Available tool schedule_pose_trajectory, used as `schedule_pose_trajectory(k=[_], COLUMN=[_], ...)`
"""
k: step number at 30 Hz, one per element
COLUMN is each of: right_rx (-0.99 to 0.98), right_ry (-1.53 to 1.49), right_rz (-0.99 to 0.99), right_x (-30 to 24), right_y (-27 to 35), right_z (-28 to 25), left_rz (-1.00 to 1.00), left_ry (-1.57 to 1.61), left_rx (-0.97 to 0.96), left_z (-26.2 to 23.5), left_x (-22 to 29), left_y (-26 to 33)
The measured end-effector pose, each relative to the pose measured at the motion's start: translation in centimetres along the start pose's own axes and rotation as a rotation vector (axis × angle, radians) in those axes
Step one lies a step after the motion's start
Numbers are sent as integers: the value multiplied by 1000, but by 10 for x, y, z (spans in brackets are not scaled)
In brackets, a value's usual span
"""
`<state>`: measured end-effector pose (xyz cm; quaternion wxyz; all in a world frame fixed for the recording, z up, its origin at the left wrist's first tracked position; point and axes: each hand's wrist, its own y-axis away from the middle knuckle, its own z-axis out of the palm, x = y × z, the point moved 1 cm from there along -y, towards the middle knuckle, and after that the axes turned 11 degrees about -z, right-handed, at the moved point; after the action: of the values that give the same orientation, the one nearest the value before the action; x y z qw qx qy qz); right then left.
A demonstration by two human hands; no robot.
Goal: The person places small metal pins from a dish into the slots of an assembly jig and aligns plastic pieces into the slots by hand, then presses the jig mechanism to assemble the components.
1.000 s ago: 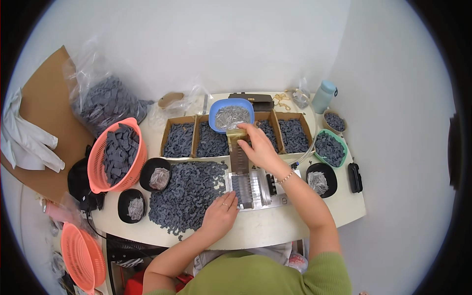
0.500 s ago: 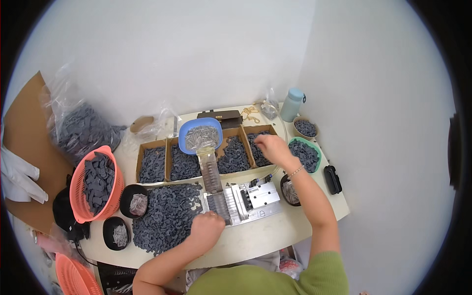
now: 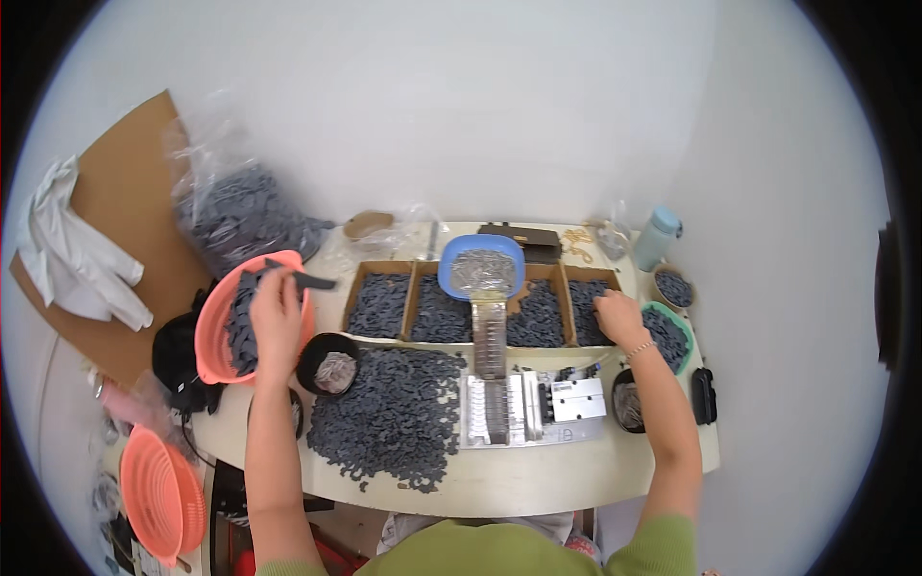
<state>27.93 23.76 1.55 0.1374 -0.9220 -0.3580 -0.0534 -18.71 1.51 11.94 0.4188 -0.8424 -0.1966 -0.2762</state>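
Matt dark grey pieces that look like rubber or plastic lie heaped [image 3: 394,422] on a smooth, pale tabletop [image 3: 538,475]. The left hand [image 3: 276,322] holds one such piece over a glossy orange plastic basket [image 3: 213,331]. The right hand [image 3: 619,317] rests in a brown cardboard box [image 3: 583,312] of the same pieces. A blue plastic bowl [image 3: 480,267] holds shiny metal bits. The jig [image 3: 528,408] looks like brushed metal. A crinkled clear plastic bag [image 3: 235,211] gleams.

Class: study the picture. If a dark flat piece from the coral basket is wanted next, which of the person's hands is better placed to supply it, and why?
Left. The left hand is over the coral basket and appears to hold a dark piece. The right hand is across the table at the rightmost box compartment.
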Motion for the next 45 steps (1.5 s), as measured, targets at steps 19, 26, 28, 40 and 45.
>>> schedule_pose_trajectory(k=[19,26,28,40,45], right_rx=[221,47,15,227,376], right_ry=[-1063,-1446,-1492,-795,-341], right_rz=[-116,-141,-94,-501,-710], right_x=[-104,-139,-147,-204,-226], right_y=[37,49,50,65,88], right_z=[-80,-56,-58,-48,-52], left_rz=[76,201,486,924,506], left_ry=[-550,133,117,-229,27], left_rx=[-561,-501,-665,-659,-1124], left_z=[140,95,88,61,62], left_x=[-49,51,61,83,68], left_y=[23,109,157,221,151])
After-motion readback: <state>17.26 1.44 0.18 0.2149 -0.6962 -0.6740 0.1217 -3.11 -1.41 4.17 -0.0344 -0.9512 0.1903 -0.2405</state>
